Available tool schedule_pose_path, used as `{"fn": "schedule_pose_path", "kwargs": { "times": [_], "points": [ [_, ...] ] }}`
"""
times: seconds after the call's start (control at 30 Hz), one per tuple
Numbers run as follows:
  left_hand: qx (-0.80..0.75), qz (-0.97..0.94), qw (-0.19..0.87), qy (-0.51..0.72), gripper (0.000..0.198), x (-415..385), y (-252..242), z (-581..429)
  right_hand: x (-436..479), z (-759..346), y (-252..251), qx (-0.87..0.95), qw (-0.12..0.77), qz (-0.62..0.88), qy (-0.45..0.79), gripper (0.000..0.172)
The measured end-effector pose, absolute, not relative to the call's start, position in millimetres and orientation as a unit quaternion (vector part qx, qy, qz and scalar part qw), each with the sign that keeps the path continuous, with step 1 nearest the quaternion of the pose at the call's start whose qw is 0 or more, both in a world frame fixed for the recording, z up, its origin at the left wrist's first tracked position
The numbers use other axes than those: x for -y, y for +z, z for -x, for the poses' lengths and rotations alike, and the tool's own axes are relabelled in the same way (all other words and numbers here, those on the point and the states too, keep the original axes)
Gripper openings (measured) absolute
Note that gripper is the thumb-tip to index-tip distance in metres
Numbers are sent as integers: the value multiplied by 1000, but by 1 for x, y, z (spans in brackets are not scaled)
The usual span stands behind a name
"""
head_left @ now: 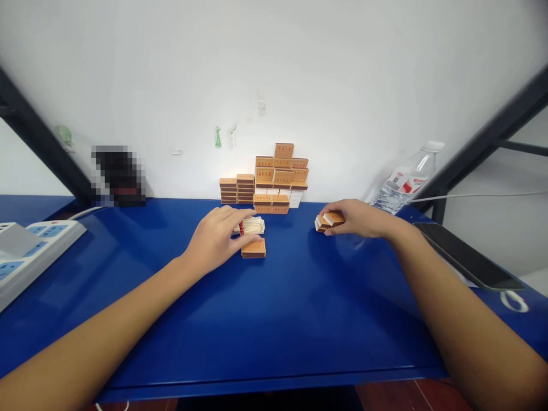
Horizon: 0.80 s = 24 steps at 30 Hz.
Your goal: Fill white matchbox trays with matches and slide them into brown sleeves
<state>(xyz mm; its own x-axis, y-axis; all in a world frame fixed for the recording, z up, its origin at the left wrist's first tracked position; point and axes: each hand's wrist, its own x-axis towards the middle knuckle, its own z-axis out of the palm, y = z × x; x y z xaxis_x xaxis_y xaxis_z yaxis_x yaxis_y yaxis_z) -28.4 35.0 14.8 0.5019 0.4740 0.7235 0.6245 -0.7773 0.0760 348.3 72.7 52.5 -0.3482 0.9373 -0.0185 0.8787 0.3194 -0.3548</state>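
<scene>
My left hand (216, 237) is closed with thumb and fingers around an uncovered tray of red-tipped matches (252, 226). Just below that tray, close to the thumb, orange matchboxes (254, 249) lie flat on the blue table (274, 319). On the right, my right hand (357, 218) grips a small group of orange matchboxes (329, 220), some with white ends showing; its palm hides part of them. Against the wall rises a stepped stack of matchboxes (282, 176), with a lower pile of them (245, 189) at its left.
A clear water bottle (406, 177) leans by the wall at the right, near a dark phone (468, 257). A white power strip (43, 248) lies at the left. A blurred dark object (122, 174) stands at the back left. Dark metal bars slope at both sides.
</scene>
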Motion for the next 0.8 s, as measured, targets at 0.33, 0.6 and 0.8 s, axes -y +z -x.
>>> {"fn": "schedule_pose_path", "kwargs": {
  "times": [0.33, 0.6, 0.8],
  "points": [
    [318, 869, 114, -361, 42, -36, 15, 31, -158, -339, 42, 817, 131, 560, 39, 49],
    [302, 871, 139, -361, 44, -35, 16, 30, -138, -355, 11, 710, 264, 644, 105, 72],
    [299, 872, 149, -358, 42, -35, 18, 31, -148, -342, -5, 667, 284, 669, 162, 57]
  ]
}}
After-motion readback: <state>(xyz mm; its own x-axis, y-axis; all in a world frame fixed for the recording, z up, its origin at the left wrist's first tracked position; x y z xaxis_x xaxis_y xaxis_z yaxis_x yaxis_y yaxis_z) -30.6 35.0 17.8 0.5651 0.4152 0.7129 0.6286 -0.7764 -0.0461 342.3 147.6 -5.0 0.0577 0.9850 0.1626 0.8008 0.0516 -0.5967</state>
